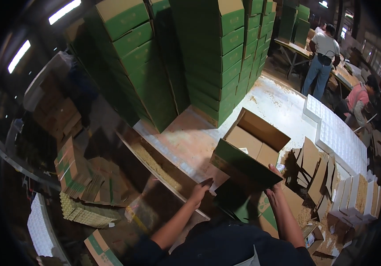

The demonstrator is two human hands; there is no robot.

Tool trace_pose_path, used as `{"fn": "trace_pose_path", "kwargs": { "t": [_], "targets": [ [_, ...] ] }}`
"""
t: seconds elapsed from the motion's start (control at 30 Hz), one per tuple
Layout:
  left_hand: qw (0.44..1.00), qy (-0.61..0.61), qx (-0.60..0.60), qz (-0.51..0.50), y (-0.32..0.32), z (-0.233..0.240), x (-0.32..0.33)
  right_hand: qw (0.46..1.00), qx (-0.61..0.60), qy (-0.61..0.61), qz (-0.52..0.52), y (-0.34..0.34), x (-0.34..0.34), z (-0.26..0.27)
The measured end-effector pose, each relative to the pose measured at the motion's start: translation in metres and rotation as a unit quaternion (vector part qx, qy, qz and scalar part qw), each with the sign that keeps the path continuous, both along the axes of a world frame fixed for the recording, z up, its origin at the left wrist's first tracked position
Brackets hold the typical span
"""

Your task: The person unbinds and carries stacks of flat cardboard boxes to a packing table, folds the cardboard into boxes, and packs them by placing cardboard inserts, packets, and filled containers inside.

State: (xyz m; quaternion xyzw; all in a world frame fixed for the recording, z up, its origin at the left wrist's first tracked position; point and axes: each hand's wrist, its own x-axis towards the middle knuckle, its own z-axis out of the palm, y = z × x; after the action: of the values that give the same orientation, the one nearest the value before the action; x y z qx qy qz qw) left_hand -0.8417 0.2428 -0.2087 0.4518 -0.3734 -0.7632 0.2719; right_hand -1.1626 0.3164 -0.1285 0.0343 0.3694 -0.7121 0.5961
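An empty-looking green-and-brown cardboard box (243,163) with an upward-facing opening is tilted in front of me. A small white label (244,150) shows on its inside wall. My right hand (274,181) grips the box at its near right corner, the thumb side by the rim. To the left of the box, my left hand (201,192) reaches forward over the near edge of the white-and-pinkish work surface (190,139). Its fingers are extended and I see nothing held in them; shadow darkens the fingertips.
Tall stacks of green boxes (232,66) stand ahead. White foam trays (340,139) and torn cardboard sheets (316,176) lie right, above several sawdust-covered white blocks (356,196). Flattened cartons (74,166) are stacked left. Two people, one standing (321,60) and one bending (358,98), work behind.
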Motion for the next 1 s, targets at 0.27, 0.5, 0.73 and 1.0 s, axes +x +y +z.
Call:
{"fn": "trace_pose_path", "kwargs": {
  "t": [0.27,0.5,0.73,1.0],
  "targets": [
    [0.996,0.036,-0.038,0.072,-0.053,0.046,0.067,0.985,-0.141,0.080,-0.057,-0.093,-0.050,0.076],
    [0.914,0.062,-0.394,0.072,-0.293,0.297,-0.004,0.758,-0.528,0.275,0.265,-0.195,-0.191,0.354],
    [0.812,-0.010,-0.550,0.196,-0.471,0.489,-0.061,0.852,-0.379,0.359,-0.042,-0.283,-0.082,0.492],
    [0.764,0.078,-0.609,0.201,-0.574,0.496,-0.070,0.905,-0.337,0.260,-0.022,-0.354,-0.013,0.506]
  ]
}}
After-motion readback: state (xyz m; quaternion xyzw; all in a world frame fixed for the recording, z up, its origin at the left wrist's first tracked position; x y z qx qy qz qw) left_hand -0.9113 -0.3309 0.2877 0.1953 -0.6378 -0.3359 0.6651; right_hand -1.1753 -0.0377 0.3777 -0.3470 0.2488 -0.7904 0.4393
